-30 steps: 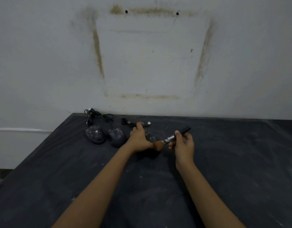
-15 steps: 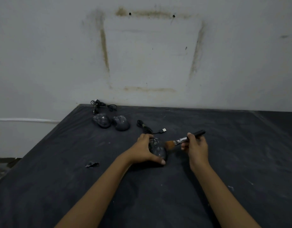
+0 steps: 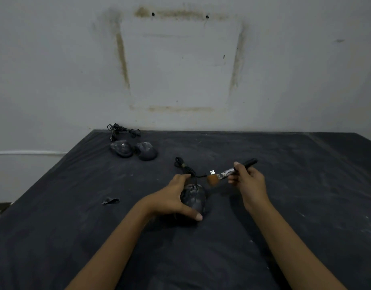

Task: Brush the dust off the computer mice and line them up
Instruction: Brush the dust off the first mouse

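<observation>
Mouse (image 3: 194,197) sits mid-desk (image 3: 306,216); your L grip (image 3: 172,197) is curled round it, thumb at the near end. R grip (image 3: 250,181) pinches brush (image 3: 226,172) by the handle, bristles just beyond mouse. Far left, 2nd mouse (image 3: 121,149) & 3rd mouse (image 3: 146,151) lie side by side.

Dim, flat indoor light with a cool grey cast, source not visible. Soft shadows under left hand (image 3: 170,199) and both forearms on the dark table (image 3: 306,185). Dark mouse (image 3: 194,197) barely separates from the tabletop. No glare. Bristles of brush (image 3: 228,171) slightly smeared. Wide-angle lens splays the table edges. Wall (image 3: 55,59) evenly grey, fine detail soft throughout
</observation>
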